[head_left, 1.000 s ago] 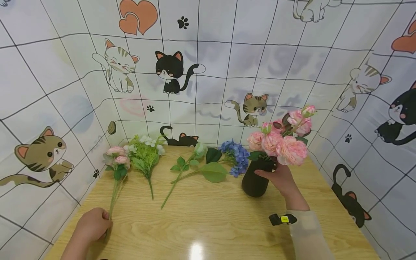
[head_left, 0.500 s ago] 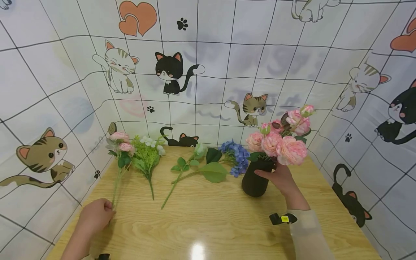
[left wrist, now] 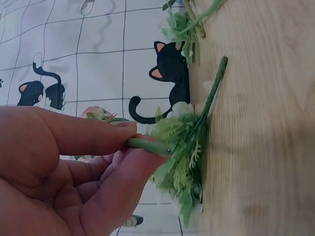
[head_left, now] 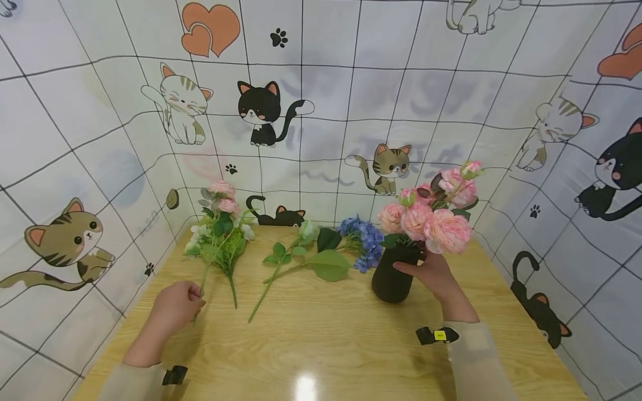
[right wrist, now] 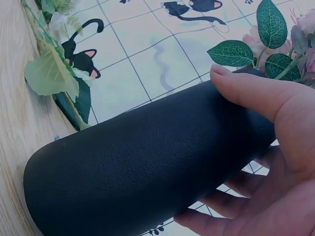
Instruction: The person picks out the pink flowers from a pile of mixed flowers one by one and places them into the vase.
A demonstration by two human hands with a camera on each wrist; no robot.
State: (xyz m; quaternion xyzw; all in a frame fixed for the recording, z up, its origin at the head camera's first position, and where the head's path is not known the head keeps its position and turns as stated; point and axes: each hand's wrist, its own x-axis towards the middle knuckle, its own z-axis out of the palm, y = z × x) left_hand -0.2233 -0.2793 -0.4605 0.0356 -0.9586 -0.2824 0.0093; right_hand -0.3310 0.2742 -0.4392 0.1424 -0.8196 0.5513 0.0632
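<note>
My left hand (head_left: 175,306) pinches a pink artificial flower (head_left: 223,200) low on its thin green stem, between thumb and forefinger. In the left wrist view the cut end of that stem (left wrist: 150,146) pokes out past the fingertips. Its blooms overlap a green bunch with small white flowers (head_left: 232,259) lying on the table. At the right, my right hand (head_left: 435,277) grips a black vase (head_left: 392,281) near its neck, thumb on the near side and fingers round the other. Several pink blooms (head_left: 426,220) stand in the vase. The right wrist view shows the vase's smooth dark side (right wrist: 142,152).
Between the hands, a pale green-white flower (head_left: 308,231) and a blue hydrangea (head_left: 364,243) lie on the wooden table (head_left: 301,351), the hydrangea's head close to the vase. A cat-patterned cloth (head_left: 321,111) surrounds the table at the back and sides.
My left hand has moved right and away from me with the pink flower, whose blooms have shifted across the white-flowered bunch. The right hand and vase have stayed in place.
</note>
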